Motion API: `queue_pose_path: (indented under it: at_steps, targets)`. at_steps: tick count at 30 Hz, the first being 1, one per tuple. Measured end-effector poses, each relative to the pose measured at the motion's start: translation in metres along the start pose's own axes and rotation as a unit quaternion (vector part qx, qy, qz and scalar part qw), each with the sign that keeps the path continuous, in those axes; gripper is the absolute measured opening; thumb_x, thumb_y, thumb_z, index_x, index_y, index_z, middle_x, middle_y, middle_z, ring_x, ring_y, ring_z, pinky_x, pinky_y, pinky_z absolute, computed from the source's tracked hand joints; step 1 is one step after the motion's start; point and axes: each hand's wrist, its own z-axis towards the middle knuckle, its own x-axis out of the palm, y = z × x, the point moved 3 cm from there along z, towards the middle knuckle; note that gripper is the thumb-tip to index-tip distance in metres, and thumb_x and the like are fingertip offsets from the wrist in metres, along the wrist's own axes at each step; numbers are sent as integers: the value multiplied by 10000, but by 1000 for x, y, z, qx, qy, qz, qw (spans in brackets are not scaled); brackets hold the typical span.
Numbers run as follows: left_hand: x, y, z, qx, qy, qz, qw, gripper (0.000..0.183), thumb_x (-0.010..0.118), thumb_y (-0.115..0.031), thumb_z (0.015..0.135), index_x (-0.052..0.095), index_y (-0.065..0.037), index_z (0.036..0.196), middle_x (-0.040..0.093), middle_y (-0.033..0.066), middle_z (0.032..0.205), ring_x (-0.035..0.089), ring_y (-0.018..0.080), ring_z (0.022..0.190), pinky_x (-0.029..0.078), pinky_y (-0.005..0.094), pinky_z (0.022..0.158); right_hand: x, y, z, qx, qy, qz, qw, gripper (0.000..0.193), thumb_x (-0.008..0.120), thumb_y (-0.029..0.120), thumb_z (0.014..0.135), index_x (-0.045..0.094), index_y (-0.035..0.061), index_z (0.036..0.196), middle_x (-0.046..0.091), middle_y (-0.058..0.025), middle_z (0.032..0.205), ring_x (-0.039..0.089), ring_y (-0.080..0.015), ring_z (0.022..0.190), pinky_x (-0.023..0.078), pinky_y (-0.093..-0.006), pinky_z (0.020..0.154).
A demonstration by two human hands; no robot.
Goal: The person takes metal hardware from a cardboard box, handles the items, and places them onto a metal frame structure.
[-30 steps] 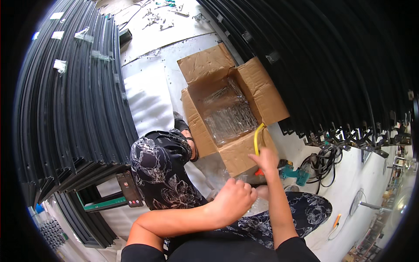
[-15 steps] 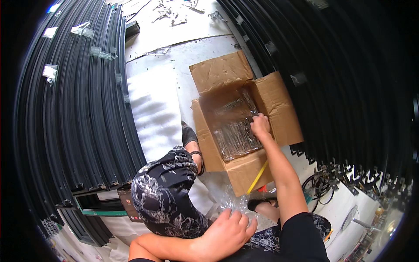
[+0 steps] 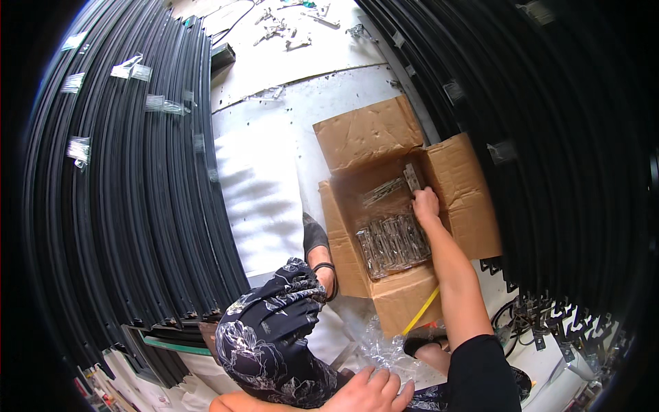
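Note:
An open cardboard box point(image 3: 405, 294) sits on the floor in front of me. Inside it, several slim metal hardware pieces point(image 3: 392, 242) in clear plastic are packed in a row at the near end. A smaller bundle of metal pieces point(image 3: 383, 193) lies farther back. My right hand point(image 3: 425, 204) reaches in along the right wall, its fingers closed on a flat metal hardware piece point(image 3: 411, 177) that points away from me. The fingertips are partly hidden. Close to my body, my left hand point(image 3: 371, 391) rests over my lap with loosely bent, parted fingers and nothing in it.
Long black metal profiles point(image 3: 130, 206) are stacked at the left, with more black profiles point(image 3: 549, 158) at the right. Crumpled clear plastic point(image 3: 384, 347) and a yellow strap point(image 3: 420, 312) lie near the box's front. Loose metal parts point(image 3: 278, 31) are scattered on the far white sheet.
The view has shifted, so the scene sits lower and farther right. The metal piece by my right hand now shows more plainly, angled up along the box's right side. My left hand stays at my lap.

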Motion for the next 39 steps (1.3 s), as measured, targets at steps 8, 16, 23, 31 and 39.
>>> queue_pose_path:
  at_steps: [8, 16, 23, 31, 39]
  targets:
    - [24, 2, -9, -5, 1, 95, 995, 337, 536, -206, 782, 584, -65, 1084, 540, 29, 778, 552, 196, 750, 415, 324, 640, -129, 31, -122, -126, -99, 367, 916, 158, 753, 140, 701, 699, 65, 829, 580, -97, 810, 572, -234, 809, 455, -317, 713]
    - [20, 16, 4, -87, -168, 64, 980, 459, 685, -225, 766, 515, -25, 1143, 583, 148, 871, 580, 334, 791, 469, 422, 688, -216, 45, -321, -10, -9, 659, 752, 213, 693, 12, 785, 536, 78, 912, 540, 48, 786, 515, -31, 690, 423, -175, 624]
    - [50, 7, 23, -118, -223, -435, 864, 474, 585, -288, 906, 482, 47, 1224, 630, 174, 1050, 622, 231, 955, 502, 339, 809, -252, 62, -442, -82, -28, 700, 709, 632, 697, 24, 778, 341, 68, 1298, 554, -90, 1079, 553, -163, 986, 431, -286, 862]
    - [105, -27, 12, -35, -209, -704, 678, 295, 463, -207, 967, 571, 58, 1037, 631, 179, 1036, 627, 266, 965, 515, 371, 854, -214, 57, -493, -7, 4, 727, 687, 546, 637, 163, 862, 388, 36, 1331, 546, -89, 1128, 566, -162, 972, 488, -309, 791]
    - [112, -29, 0, -84, -227, -696, 676, 266, 470, -210, 964, 583, 31, 966, 643, 157, 978, 642, 239, 881, 521, 357, 809, -206, 67, -501, 15, 82, 730, 679, 455, 556, 322, 926, 448, 9, 1237, 575, -65, 708, 570, -139, 528, 453, -260, 463]
